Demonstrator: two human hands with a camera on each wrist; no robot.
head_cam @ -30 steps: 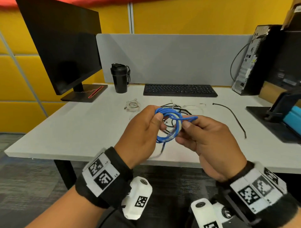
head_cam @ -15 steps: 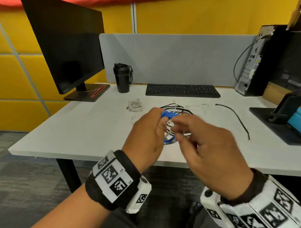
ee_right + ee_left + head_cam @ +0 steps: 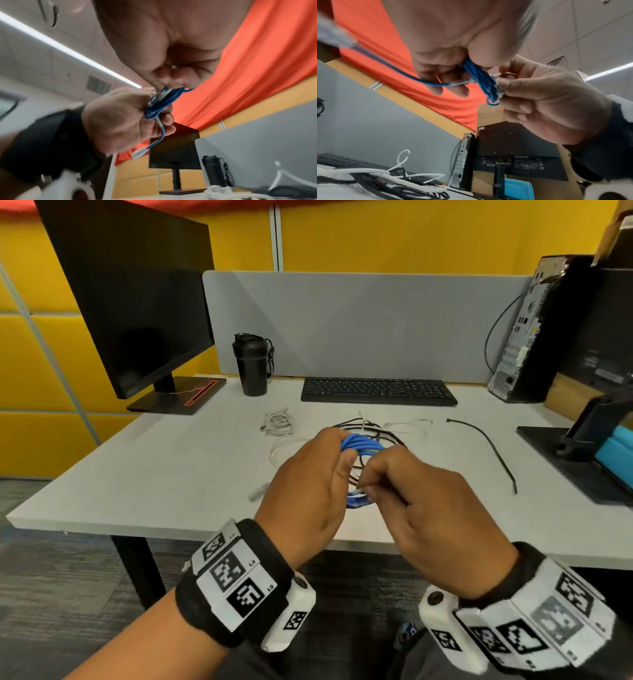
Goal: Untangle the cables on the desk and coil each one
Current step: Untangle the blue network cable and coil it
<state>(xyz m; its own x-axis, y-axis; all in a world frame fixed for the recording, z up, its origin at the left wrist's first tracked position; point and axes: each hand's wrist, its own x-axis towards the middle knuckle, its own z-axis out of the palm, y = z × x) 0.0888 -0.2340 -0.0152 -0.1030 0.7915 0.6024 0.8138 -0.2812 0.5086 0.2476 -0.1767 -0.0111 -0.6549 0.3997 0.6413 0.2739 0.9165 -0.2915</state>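
A blue cable (image 3: 360, 444) wound into a small coil hangs above the desk's front edge between both hands. My left hand (image 3: 310, 491) grips the coil (image 3: 481, 75) with thumb and curled fingers. My right hand (image 3: 411, 501) pinches the coil's lower part (image 3: 494, 88) near a clear plug. A loose blue end (image 3: 161, 136) with its plug dangles by the left palm in the right wrist view. Behind the hands lies a tangle of black and white cables (image 3: 380, 430) on the desk. A small coiled white cable (image 3: 279, 423) rests to the left of it.
On the white desk (image 3: 144, 474) stand a monitor (image 3: 137, 313) at the left, a black bottle (image 3: 253, 366), a keyboard (image 3: 378, 391) and a computer tower (image 3: 537, 330) at the right. A single black cable (image 3: 489, 446) lies right of the tangle. A dark stand (image 3: 589, 453) occupies the right edge.
The right hand let go of the loop it held out to the right and came in to pinch the coil low down. The coil looks tighter, and both hands sit a little lower.
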